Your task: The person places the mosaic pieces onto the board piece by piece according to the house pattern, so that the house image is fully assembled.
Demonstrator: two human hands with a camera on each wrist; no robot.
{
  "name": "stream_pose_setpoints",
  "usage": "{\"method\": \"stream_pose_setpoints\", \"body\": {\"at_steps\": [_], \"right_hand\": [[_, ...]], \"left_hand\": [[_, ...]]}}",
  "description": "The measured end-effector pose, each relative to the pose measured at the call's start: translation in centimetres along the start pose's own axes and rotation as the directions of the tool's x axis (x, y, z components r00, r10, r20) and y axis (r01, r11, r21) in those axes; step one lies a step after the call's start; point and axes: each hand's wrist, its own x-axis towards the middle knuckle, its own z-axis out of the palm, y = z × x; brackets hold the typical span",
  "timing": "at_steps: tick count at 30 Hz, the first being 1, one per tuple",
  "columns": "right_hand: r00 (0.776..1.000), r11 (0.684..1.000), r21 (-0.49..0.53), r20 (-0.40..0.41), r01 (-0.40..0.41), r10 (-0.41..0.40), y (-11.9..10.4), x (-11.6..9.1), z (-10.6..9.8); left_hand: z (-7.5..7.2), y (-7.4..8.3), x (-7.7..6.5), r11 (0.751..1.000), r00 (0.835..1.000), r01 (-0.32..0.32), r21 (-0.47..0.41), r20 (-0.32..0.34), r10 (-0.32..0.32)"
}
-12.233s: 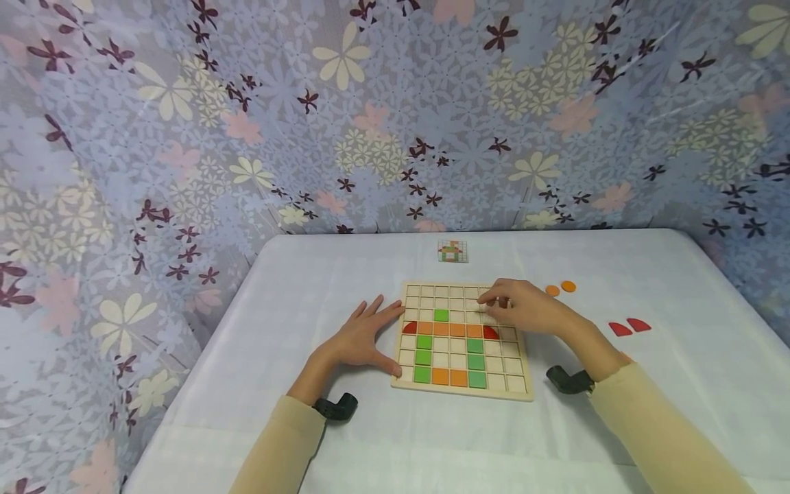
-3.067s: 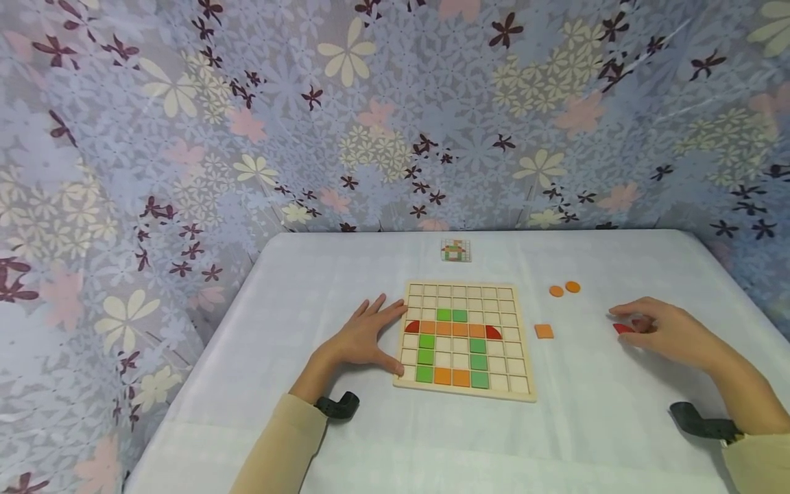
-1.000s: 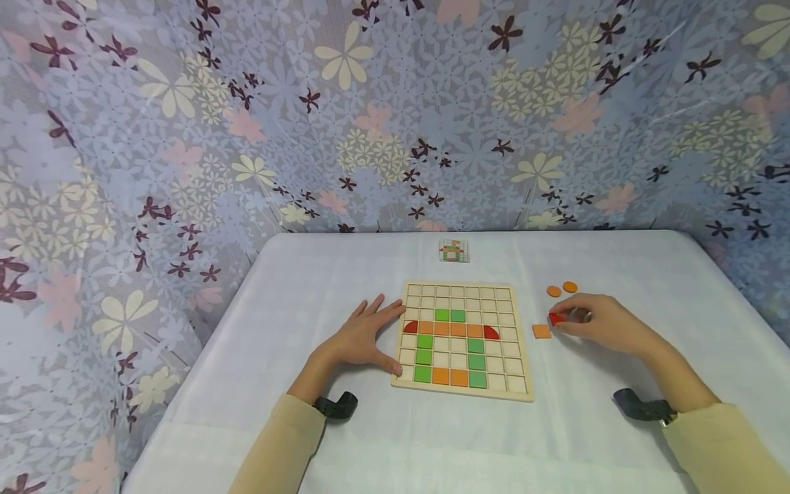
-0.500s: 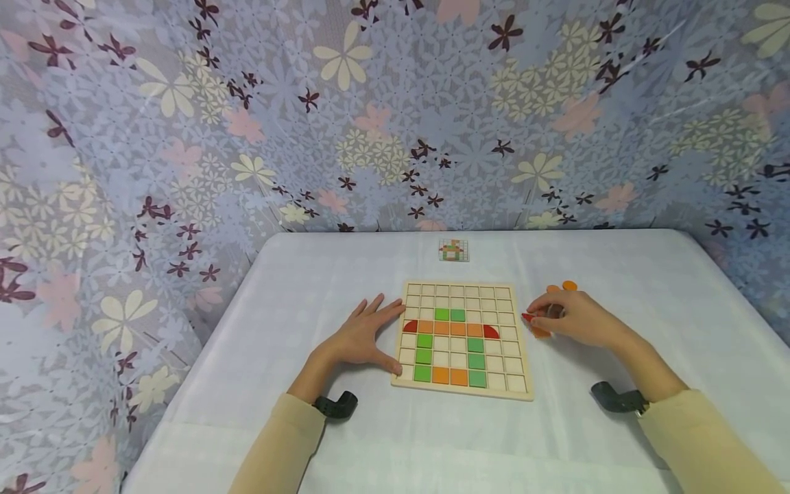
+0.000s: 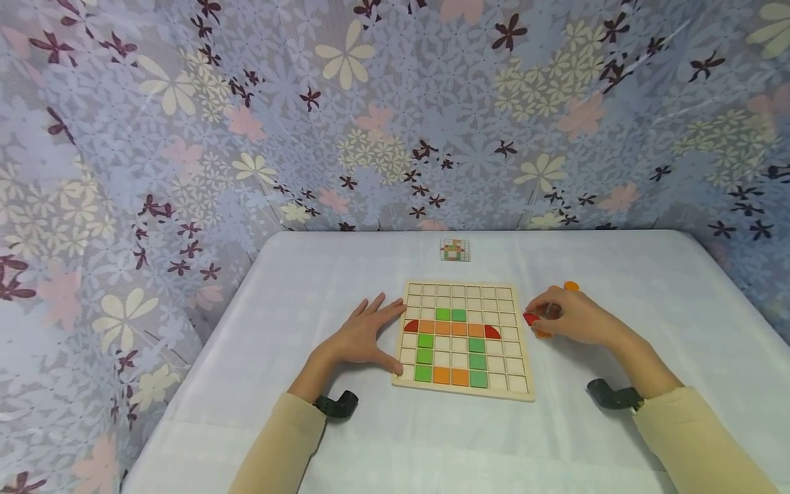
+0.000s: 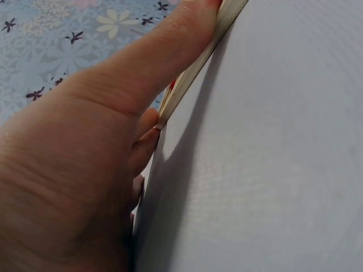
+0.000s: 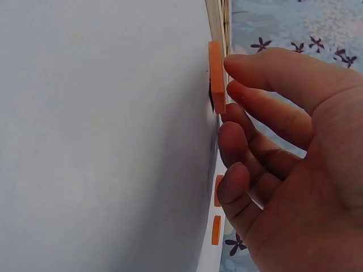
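My left hand point(image 5: 360, 339) rests with spread fingers along the left edge of the wooden grid board point(image 5: 464, 392). Its thumb lies at the near left corner, and the left wrist view shows the thumb point(image 6: 164, 51) against the rim. My right hand point(image 5: 570, 317) is just right of the board, thumb and index finger around a red quarter-circle tile point(image 5: 530, 319). An orange square tile point(image 5: 543, 335) shows under the thumb. In the right wrist view, that orange tile point(image 7: 216, 79) is at the fingertips, the other fingers curl, and the red tile is hidden.
Green, orange and red tiles form a pattern in the board's cells. A small pattern card point(image 5: 455, 250) lies beyond the board. Behind the right hand lies an orange round tile point(image 5: 571, 286); a second round one is mostly covered. A flowered curtain point(image 5: 395, 116) hangs behind the table.
The right hand set a green tile on the board, took up red tiles from the far right, and moved left to beside the orange square tile. The left hand has stayed put.
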Motion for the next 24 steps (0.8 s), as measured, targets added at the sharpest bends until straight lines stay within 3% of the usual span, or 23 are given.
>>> {"method": "stream_pose_setpoints", "body": {"at_steps": [12, 24], "right_hand": [[0.998, 1.0, -0.001, 0.055, -0.026, 0.026, -0.4, 1.1, 0.5], [1.0, 1.0, 0.003, -0.001, 0.018, -0.018, -1.5, 1.5, 0.9]], "left_hand": [[-0.2, 0.2, 0.0, 1.0, 1.0, 0.003, -0.005, 0.003, -0.003], [-0.1, 0.1, -0.1, 1.0, 1.0, -0.005, -0.006, -0.004, 0.005]]}}
